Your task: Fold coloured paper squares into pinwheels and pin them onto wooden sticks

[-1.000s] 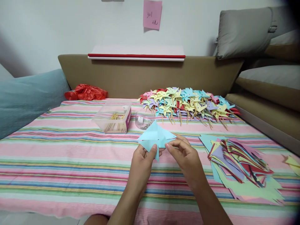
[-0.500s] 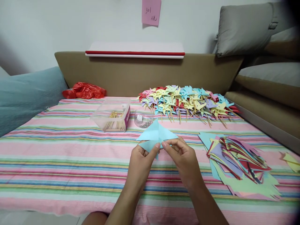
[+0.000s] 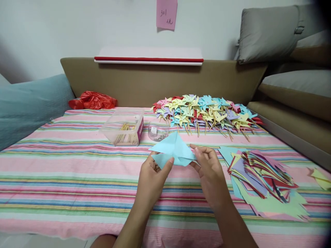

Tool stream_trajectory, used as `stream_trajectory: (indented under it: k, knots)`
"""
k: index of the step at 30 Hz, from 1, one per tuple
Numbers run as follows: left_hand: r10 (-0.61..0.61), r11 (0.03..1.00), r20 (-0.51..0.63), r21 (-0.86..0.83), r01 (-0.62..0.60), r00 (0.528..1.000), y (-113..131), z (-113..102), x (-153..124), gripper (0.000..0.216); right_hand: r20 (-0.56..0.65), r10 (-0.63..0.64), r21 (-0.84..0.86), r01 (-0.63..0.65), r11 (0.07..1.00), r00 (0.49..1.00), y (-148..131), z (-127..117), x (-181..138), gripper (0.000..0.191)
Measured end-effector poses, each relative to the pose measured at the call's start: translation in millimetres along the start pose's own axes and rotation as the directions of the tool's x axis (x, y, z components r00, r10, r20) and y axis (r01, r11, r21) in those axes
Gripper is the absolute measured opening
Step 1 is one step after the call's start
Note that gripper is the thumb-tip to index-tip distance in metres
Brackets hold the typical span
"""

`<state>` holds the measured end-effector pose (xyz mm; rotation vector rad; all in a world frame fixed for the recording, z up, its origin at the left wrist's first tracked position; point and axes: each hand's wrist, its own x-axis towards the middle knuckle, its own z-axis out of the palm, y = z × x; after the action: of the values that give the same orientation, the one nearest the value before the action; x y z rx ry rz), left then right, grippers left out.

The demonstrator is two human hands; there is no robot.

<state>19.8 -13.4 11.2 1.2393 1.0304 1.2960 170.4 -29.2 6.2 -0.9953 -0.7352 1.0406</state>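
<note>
A light blue paper sheet, cut into flaps, is held up above the striped cloth. My left hand pinches it from the lower left, thumb pressed near its centre and fingers beneath. At its right corner, my right hand has thumb and fingers closed around the paper's edge. Just beyond the paper stands a clear round container with small metal pieces and a white label. Left of that is a clear plastic box holding several thin wooden sticks.
Finished paper pinwheels on sticks lie heaped at the back right. A stack of coloured paper with dark-handled scissors sits to the right. A red plastic bag lies at back left; grey cushions are piled at right.
My right hand has moved from the paper's centre out to its right corner. A lower right flap now shows folded differently. My left hand keeps its pinch.
</note>
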Motion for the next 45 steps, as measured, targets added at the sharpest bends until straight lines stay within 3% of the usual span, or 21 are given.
stream_trajectory:
  k: [2,5,8,13,15,18,22,30,36,40,42,45]
  knots:
    - [-0.002,1.0,0.072,0.011,0.001,0.997,3,-4,0,0.029,0.125,0.083,-0.06,-0.076,0.995,0.989,-7,-7,2,0.041]
    - [-0.054,0.997,0.188,0.072,0.041,0.981,8,-8,0,0.031,0.341,0.202,-0.16,-0.155,0.975,0.918,-14,-15,1,0.04]
    - [-0.085,0.992,0.261,0.107,0.059,0.962,7,-10,-1,0.023,0.4,0.218,-0.261,-0.117,0.958,0.89,-15,-19,1,0.034]
    - [-0.105,0.99,0.305,0.118,0.072,0.946,2,-10,1,0.019,0.338,0.21,-0.395,-0.064,0.917,0.917,-6,-18,1,0.028]
    - [-0.121,0.993,0.293,0.037,0.116,0.948,2,-9,3,0.033,0.266,0.185,-0.313,-0.097,0.945,0.946,-2,-13,1,0.03]
    - [-0.161,0.976,0.23,-0.109,0.19,0.96,2,-6,5,0.053,0.132,0.146,-0.042,-0.142,0.989,0.981,3,-1,-1,0.028]
    - [-0.167,0.969,0.181,-0.151,0.195,0.969,0,3,2,0.042,0.129,0.142,0.236,-0.17,0.957,0.981,6,15,-6,0.026]
    - [-0.127,0.962,-0.001,-0.244,0.123,0.992,-6,16,-3,0.028,0.144,0.116,0.331,-0.158,0.93,0.983,17,29,-14,0.037]
    - [-0.15,0.946,-0.028,-0.296,0.135,0.988,-8,16,-2,0.024,0.083,0.151,0.312,-0.17,0.935,0.985,21,35,-18,0.031]
    - [-0.194,0.921,-0.056,-0.354,0.162,0.979,-5,15,-1,0.026,0.086,0.113,0.22,-0.13,0.967,0.99,16,33,-17,0.039]
    - [-0.231,0.895,-0.086,-0.41,0.177,0.969,-3,13,1,0.027,0.039,0.033,0.166,-0.039,0.985,0.999,14,28,-15,0.046]
    - [-0.267,0.869,-0.133,-0.461,0.179,0.954,0,9,4,0.028,-0.016,-0.218,-0.03,0.218,0.976,0.976,14,16,-10,0.05]
